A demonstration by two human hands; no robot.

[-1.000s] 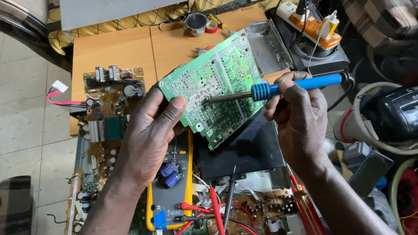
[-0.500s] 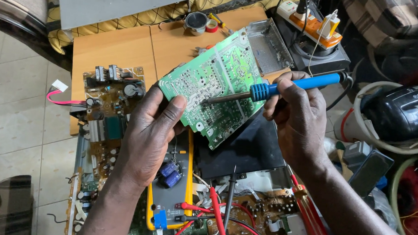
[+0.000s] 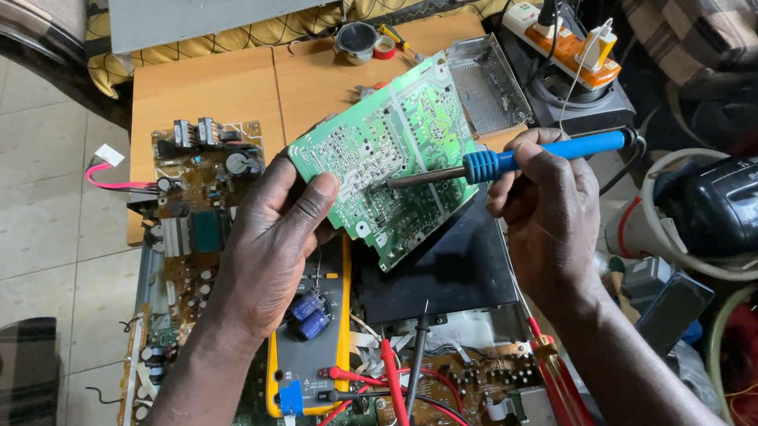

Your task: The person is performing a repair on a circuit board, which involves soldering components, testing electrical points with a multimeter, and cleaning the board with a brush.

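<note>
Change: nothing moved; soldering iron tip still on the same joint.
Left hand: clamped on green circuit board, centre frame.
Right hand: closed around iron's blue handle.

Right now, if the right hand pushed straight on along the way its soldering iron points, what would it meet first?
The green board: the iron in the right hand already points at its solder side, tip seemingly touching.

A yellow multimeter with red probe leads lies below a brown circuit board.

Circuit board up over the counter, multimeter near beneath it, power strip far right (second board left).
</note>
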